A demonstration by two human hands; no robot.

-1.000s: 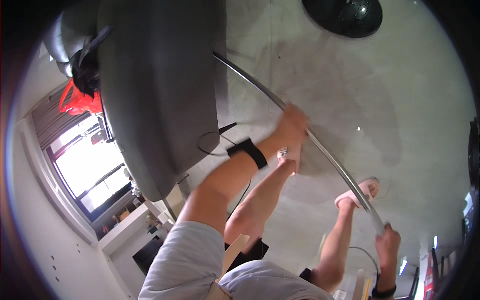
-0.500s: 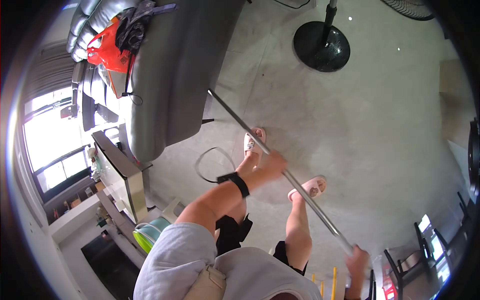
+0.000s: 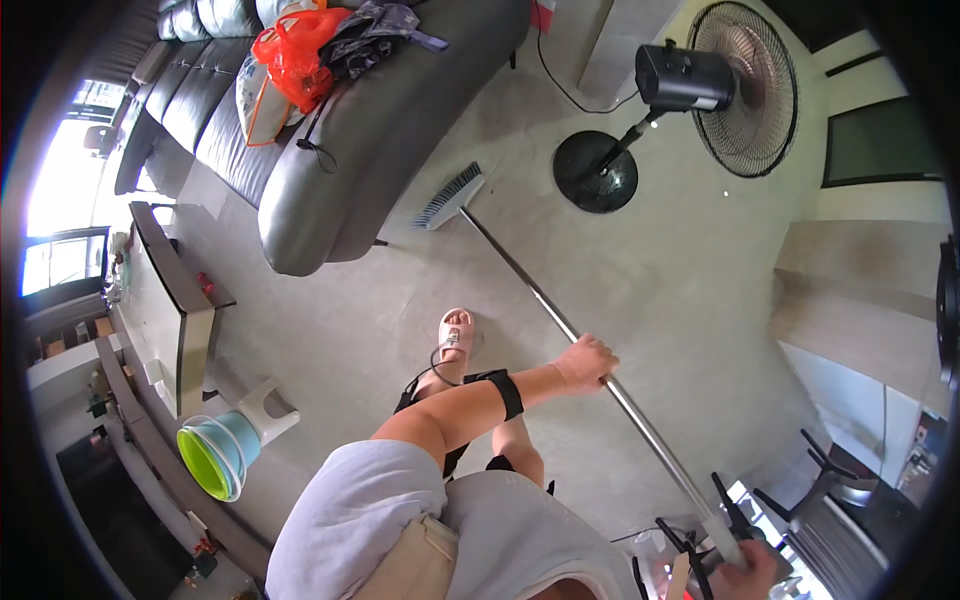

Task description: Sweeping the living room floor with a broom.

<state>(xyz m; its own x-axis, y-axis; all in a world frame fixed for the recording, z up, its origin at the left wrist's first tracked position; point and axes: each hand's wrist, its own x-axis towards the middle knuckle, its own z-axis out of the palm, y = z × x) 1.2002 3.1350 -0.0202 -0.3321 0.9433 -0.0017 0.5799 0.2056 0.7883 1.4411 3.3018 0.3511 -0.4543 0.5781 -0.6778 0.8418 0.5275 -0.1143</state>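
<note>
A broom with a long metal handle (image 3: 656, 442) slants across the view. Its bristle head (image 3: 449, 196), pale with dark bristles, lies on the floor beside the sofa's near corner. Midway along the handle, my left hand (image 3: 586, 364) is wrapped round it, a black strap on the forearm. At the handle's upper end, in the lower right, my right hand (image 3: 747, 574) grips it, slightly smeared and partly cut off by the frame's edge. One foot in a pink slipper (image 3: 455, 336) stands on the floor left of the handle.
A grey sofa (image 3: 330, 215) with a red plastic bag (image 3: 293, 58) on it stands far left. Right of the broom head is a black pedestal fan (image 3: 597, 172). Green and blue buckets (image 3: 238, 440) sit at left, near a white cabinet (image 3: 150, 290). Dark chairs (image 3: 815, 480) stand lower right.
The view has shifted, bringing the whole fan in. The broom's bristle head, unseen before, now shows on the floor. Both hands still hold the handle.
</note>
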